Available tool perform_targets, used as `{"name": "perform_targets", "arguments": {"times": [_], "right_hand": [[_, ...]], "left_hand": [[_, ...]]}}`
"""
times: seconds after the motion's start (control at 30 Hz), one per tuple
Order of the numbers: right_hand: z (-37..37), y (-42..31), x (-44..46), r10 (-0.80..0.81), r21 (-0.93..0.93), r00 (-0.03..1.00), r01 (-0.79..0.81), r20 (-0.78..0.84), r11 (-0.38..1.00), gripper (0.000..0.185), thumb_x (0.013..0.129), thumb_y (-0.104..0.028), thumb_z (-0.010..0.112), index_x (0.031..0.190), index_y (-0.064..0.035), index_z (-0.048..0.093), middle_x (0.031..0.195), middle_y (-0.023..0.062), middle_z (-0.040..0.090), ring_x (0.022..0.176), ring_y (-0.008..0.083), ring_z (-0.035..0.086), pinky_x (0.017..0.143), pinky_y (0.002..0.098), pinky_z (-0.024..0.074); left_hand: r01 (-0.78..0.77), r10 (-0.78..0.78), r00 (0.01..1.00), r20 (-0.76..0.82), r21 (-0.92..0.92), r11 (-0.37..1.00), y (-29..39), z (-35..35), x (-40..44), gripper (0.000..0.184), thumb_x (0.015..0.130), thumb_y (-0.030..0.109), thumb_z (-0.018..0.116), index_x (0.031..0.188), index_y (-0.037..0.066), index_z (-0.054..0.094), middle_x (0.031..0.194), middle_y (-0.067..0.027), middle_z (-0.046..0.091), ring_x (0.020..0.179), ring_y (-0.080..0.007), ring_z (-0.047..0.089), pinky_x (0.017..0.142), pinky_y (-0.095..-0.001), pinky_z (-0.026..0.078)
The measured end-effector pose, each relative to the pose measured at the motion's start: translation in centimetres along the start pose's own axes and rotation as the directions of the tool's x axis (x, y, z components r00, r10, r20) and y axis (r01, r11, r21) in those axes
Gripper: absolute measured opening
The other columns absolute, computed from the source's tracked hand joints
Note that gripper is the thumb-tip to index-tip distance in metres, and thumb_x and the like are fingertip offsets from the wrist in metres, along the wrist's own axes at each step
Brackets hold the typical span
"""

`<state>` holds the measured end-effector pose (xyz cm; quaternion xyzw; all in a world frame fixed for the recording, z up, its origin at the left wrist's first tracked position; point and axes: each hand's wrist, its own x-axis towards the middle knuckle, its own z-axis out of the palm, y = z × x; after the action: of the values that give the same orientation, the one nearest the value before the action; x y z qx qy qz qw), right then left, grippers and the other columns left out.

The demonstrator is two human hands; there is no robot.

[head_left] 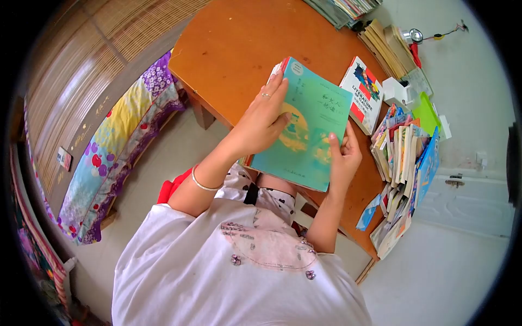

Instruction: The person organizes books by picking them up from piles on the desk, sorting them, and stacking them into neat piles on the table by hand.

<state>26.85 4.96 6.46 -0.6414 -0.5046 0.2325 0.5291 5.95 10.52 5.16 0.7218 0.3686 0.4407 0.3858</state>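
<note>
A teal paperback book [312,122] with a yellow picture and Chinese characters on its cover is held up in front of me, over the near edge of the table. My left hand [263,117] grips its left side, thumb on the cover and fingers along the edge. The lower right side is in my right hand [345,157], thumb on the front and fingers behind. Red and white edges show beneath the teal cover at the upper left; whether these belong to another book I cannot tell.
On the orange-brown wooden table [239,49], a white and red book [363,95] lies just beyond the teal one. Several upright books [402,155] line the right edge, near a white box [395,91]. More books [348,8] sit at the far edge. A patterned bed [109,163] stands left.
</note>
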Motion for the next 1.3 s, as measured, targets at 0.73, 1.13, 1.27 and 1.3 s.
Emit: {"name": "perform_targets", "arguments": {"times": [0.73,1.13,1.27,1.3], "right_hand": [[-4.0,5.7,15.8,-0.498,-0.928,0.865,0.240,0.070,0.286,0.023,0.091,-0.025,0.055,0.106,-0.0074,0.055,0.065,0.0096,0.065,0.058,0.0283,0.065,0.048,0.0410,0.0497],[-2.1,-6.4,-4.2,-0.689,-0.350,0.289,0.935,0.665,0.054,0.041,0.095,-0.024,0.050,0.123,0.0044,0.056,0.132,0.0220,0.053,0.120,0.0353,0.054,0.101,0.0416,0.0430],[-3.9,-5.7,-2.0,-0.614,-0.255,0.741,0.670,0.271,0.697,0.061,0.093,-0.042,0.056,0.133,0.0025,0.048,0.143,0.0222,0.038,0.134,0.0314,0.038,0.107,0.0420,0.0311],[-4.2,-5.2,-1.8,-0.459,-0.182,0.868,0.491,0.191,0.852,0.063,0.093,-0.041,0.056,0.136,0.0027,0.043,0.142,0.0207,0.039,0.132,0.0288,0.039,0.106,0.0402,0.0320]], "left_hand": [[-0.015,0.014,1.000,0.007,0.140,0.990,0.4,0.0,0.1,0.068,0.086,-0.001,0.053,0.145,-0.005,0.020,0.155,-0.0237,0.009,0.145,-0.0341,0.010,0.116,-0.0404,0.014],[0.242,-0.359,0.930,0.081,-0.869,0.432,7.7,-0.9,0.3,0.061,0.084,0.008,0.057,0.140,-0.001,0.034,0.125,-0.0161,0.053,0.111,-0.0239,0.054,0.095,-0.0353,0.044],[0.237,-0.428,0.902,0.060,-0.897,0.373,7.1,-1.5,-1.1,0.071,0.070,-0.002,0.050,0.139,-0.001,0.035,0.126,-0.0168,0.053,0.113,-0.0251,0.054,0.096,-0.0350,0.043],[0.230,-0.436,0.899,0.049,-0.899,0.372,7.0,-1.6,-1.3,0.071,0.070,-0.002,0.050,0.139,-0.001,0.035,0.126,-0.0168,0.053,0.113,-0.0251,0.054,0.096,-0.0350,0.043]]}}
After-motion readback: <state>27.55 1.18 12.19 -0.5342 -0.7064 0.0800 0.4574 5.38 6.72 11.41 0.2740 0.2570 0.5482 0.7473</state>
